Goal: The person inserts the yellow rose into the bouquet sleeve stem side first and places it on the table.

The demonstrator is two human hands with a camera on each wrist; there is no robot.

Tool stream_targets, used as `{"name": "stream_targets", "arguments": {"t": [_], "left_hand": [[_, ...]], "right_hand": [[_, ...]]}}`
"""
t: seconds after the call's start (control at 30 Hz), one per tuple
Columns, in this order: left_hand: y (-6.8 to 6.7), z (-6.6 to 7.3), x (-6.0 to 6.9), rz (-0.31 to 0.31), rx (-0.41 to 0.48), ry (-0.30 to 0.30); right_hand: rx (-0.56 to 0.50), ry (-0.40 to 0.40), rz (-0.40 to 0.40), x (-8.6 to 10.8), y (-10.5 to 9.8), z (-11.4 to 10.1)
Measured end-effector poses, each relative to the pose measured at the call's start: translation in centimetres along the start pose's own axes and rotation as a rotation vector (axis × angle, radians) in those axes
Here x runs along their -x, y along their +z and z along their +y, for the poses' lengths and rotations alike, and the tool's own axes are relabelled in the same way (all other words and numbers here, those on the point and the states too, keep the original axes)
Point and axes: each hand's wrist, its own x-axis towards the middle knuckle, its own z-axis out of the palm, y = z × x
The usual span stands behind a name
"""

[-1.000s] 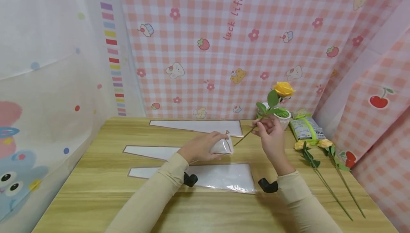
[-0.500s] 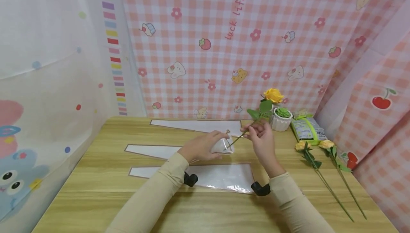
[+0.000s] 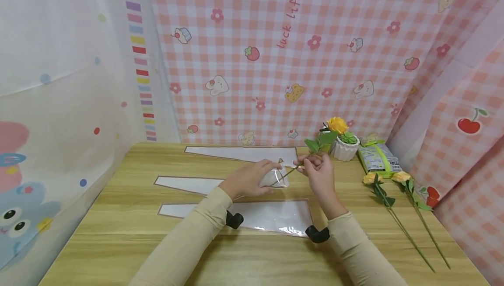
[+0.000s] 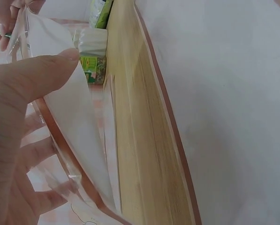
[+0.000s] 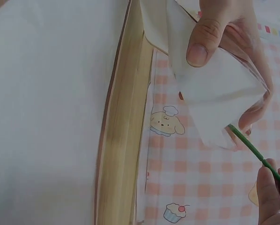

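The yellow rose is above the far right part of the counter, tilted, bloom to the far right, with its stem slanting down leftward. The right hand pinches that stem below the leaves. The left hand grips a white flower sleeve with brown edging and clear film, its mouth facing right; the stem's lower end meets that mouth, though how deep it goes cannot be told.

The rose looks artificial and is probably light, with a slim stem that should be fairly stiff and bendable, and softer petals that could crush. The bare stem below the leaves seems the best place to hold it. The sleeve looks thin, floppy and slick, easily creased; a light grip near the mouth, thumb on one face and fingers on the other, should keep it spread.

Three more sleeves lie flat: a far one, a middle one partly under the left arm, and a near one. Two paler roses lie at the right, near a green-and-grey packet and a potted succulent.

The checked curtain carries the red lettering "luck life". The packet is printed, but its dark letters cannot be read with certainty; no brand is clear.
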Motion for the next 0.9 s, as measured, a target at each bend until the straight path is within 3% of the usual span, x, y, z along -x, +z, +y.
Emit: {"name": "stream_targets", "arguments": {"t": [0.4, 0.9], "left_hand": [[0.0, 0.1, 0.1, 0.033, 0.019, -0.012], [0.0, 0.0, 0.1, 0.060, 0.025, 0.003]], "right_hand": [[0.019, 0.144, 0.042, 0.3, 0.7, 0.6], [0.067, 0.273, 0.030, 0.6, 1.3, 1.4]]}}
